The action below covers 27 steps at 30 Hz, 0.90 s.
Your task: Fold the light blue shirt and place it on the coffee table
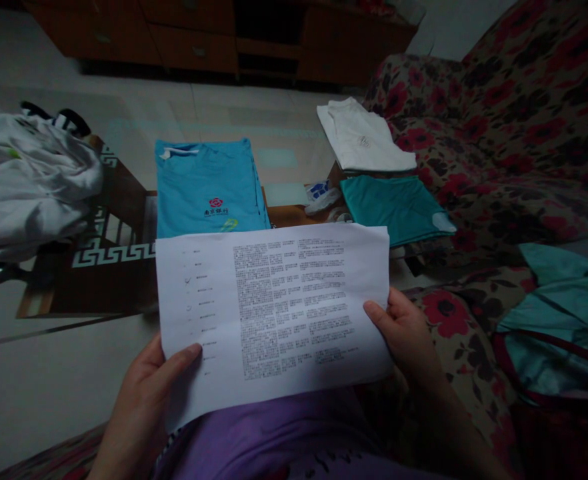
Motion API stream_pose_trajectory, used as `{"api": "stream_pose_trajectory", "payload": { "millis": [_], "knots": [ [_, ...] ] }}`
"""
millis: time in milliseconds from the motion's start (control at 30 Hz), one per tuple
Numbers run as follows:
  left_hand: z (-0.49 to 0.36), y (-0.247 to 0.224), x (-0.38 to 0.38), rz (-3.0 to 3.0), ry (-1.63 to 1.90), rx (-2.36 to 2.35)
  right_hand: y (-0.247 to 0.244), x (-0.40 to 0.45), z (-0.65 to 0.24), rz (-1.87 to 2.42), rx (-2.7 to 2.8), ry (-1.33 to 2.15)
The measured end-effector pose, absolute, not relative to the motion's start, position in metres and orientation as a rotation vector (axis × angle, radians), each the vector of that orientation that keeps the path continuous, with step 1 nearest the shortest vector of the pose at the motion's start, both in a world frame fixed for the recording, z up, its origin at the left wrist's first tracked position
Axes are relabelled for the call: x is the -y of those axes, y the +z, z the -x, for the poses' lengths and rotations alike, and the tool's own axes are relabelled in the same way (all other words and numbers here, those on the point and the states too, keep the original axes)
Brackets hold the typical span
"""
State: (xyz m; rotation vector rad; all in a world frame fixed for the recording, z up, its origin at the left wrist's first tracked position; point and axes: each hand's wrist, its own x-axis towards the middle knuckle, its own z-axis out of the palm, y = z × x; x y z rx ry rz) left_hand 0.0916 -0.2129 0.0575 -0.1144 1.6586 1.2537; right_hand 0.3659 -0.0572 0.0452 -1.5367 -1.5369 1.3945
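Observation:
My left hand point(144, 407) grips the lower left edge of a printed sheet of paper point(274, 313), thumb on top. My right hand point(399, 333) holds its right edge. Dense small text fills the sheet, with a short list and tick marks down its left side. Beyond the sheet lies a folded light blue T-shirt point(209, 187) with a red logo, its lower part hidden by the paper. A folded teal garment point(394, 210) and a folded white T-shirt point(361, 137) lie to the right.
A wooden coffee table point(109, 280) with a patterned glass top stands ahead. A crumpled white cloth point(29, 180) lies at the left. A red-flowered sofa point(499, 153) runs along the right, with teal fabric point(549, 320) on it. Wooden cabinets point(224, 40) stand at the far wall.

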Motion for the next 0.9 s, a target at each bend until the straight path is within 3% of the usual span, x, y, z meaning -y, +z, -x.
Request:
{"api": "stream_pose_trajectory", "payload": {
  "millis": [900],
  "knots": [
    [-0.091,0.051,0.215,-0.016,1.320,-1.623,0.021,0.059,-0.366,1.553,1.520,1.502]
  ]
}}
